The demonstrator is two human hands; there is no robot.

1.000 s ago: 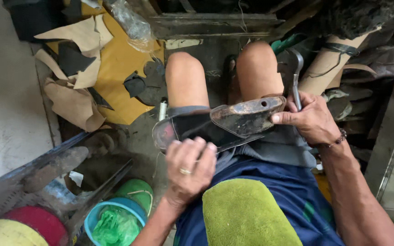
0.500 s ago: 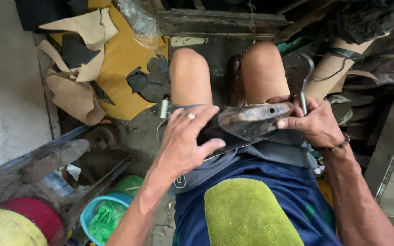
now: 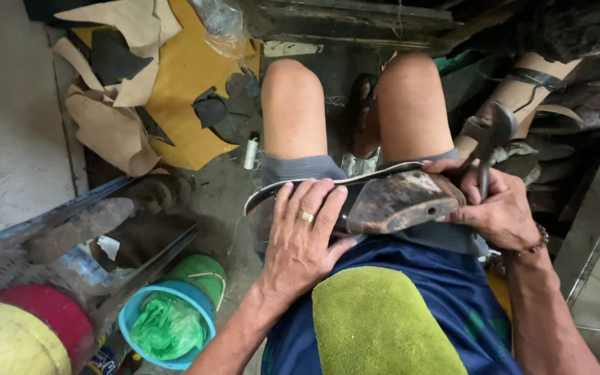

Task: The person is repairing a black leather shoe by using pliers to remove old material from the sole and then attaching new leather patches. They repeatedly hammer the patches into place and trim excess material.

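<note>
A shoe last [image 3: 401, 201], brown and worn, is laid across the lap just above the blue shorts [image 3: 411, 292], with a dark sole [image 3: 328, 189] set against it and reaching out to the left of the last. The left hand [image 3: 303, 236] is pressed flat on the sole just left of the last; its fingers [image 3: 314, 201] are spread and extended, not curled around anything, and a ring [image 3: 306, 217] is worn on 1 of them. The right hand [image 3: 498, 208] is closed against the right end of the last, the thumb lying along its top edge, and pliers [image 3: 489, 142] are gripped in the same hand, their head rising above and to the right of the last. A bracelet [image 3: 539, 239] is seen at the right wrist. 2 bare knees are seen above the last, with a sandal [image 3: 362, 104] on the floor between them. A green pad [image 3: 376, 323] is seen below the last, on the shorts. Well to the upper left of the last, tan and black leather scraps [image 3: 105, 132] are strewn over a yellow sheet [image 3: 189, 69], and a small white spool [image 3: 251, 151] stands on the floor between that sheet and the last. To the lower left of the last, a blue bowl [image 3: 133, 319] holding a green bag [image 3: 164, 326] is seen, with a green lid [image 3: 203, 271] just beside it.
</note>
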